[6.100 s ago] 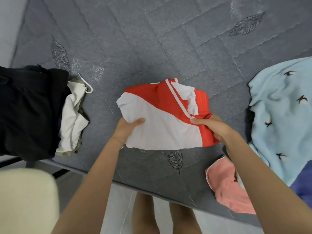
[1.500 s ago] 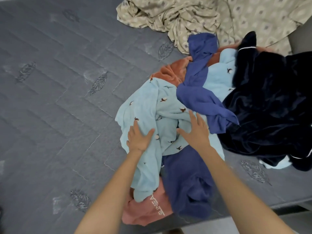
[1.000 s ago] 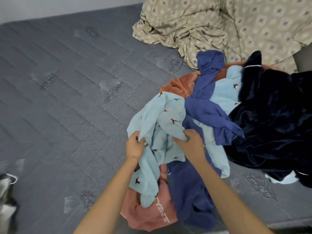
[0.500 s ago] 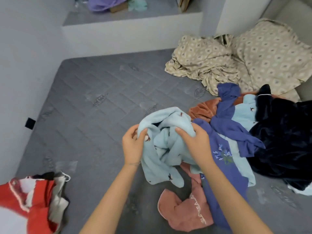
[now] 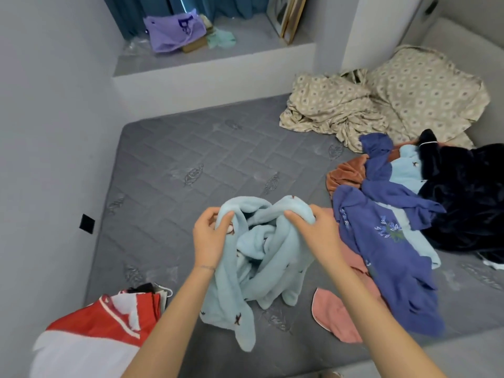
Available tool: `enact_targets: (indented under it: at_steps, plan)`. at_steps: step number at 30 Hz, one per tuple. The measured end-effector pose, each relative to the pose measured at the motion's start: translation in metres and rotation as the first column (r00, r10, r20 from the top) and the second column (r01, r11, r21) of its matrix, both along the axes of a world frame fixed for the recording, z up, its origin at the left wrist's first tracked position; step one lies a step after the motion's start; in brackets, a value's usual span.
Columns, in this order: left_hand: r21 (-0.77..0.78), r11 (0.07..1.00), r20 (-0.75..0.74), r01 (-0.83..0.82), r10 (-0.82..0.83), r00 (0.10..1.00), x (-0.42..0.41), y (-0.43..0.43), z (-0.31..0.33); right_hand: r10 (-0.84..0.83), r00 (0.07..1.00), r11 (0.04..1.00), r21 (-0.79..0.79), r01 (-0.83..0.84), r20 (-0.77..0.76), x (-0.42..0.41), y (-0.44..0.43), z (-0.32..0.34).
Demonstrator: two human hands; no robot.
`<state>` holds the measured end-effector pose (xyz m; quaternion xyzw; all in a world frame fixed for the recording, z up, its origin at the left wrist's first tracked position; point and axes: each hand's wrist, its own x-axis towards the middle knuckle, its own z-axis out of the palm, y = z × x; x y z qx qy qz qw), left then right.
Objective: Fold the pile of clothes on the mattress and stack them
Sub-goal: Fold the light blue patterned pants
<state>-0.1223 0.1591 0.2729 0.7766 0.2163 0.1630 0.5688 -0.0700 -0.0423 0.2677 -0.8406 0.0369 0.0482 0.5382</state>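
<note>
While the left hand [image 5: 210, 237] and right hand [image 5: 313, 231] hold the bunched garment [image 5: 261, 260], fingers [image 5: 227, 217] curled into its top, over the mattress's [image 5: 191, 165] near edge, folding looks unstarted; next it needs spreading flat.

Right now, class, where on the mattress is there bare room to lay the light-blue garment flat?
Free: the grey quilted mattress between the left wall and beige patterned bedding. Crowded: right side, under the blue embroidered hoodie and navy velvet garment.

Home bedrm, grey mattress [image 5: 191, 165], rumpled bedding [image 5: 381, 105], curtains [image 5: 174, 4]
</note>
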Motion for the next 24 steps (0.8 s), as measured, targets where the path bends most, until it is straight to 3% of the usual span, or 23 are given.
enact_targets:
  at_steps: [5,7,14,17,20,22,24]
  plan:
    - [-0.014,1.000,-0.008,0.005,-0.006,1.000,-0.017,0.019,0.001,0.196,0.971,0.975,-0.083,-0.208,-0.139,-0.016,0.020,-0.018]
    - [-0.025,1.000,0.022,-0.013,0.014,1.000,-0.020,0.022,0.007,0.303,0.927,0.923,-0.176,-0.343,-0.220,-0.024,0.023,-0.026]
    - [-0.022,1.000,0.067,-0.002,0.003,0.998,-0.026,0.014,0.031,0.429,0.727,0.770,-0.204,-0.605,-0.535,-0.047,0.004,-0.078]
    - [-0.042,0.999,0.074,0.018,-0.015,0.997,-0.036,0.003,0.035,0.380,0.803,0.818,-0.239,-0.524,-0.459,-0.051,-0.001,-0.078]
    - [-0.069,0.996,0.090,0.051,-0.044,0.995,-0.048,-0.009,0.041,0.334,0.886,0.907,-0.146,-0.394,-0.321,-0.046,0.004,-0.067]
    - [-0.095,0.991,0.114,0.091,-0.080,0.990,-0.055,-0.014,0.045,0.362,0.904,0.903,-0.153,-0.401,-0.228,-0.039,0.008,-0.062]
    - [-0.130,0.983,0.150,0.127,-0.107,0.983,-0.060,-0.017,0.050,0.435,0.883,0.844,-0.261,-0.469,-0.179,-0.030,0.013,-0.065]
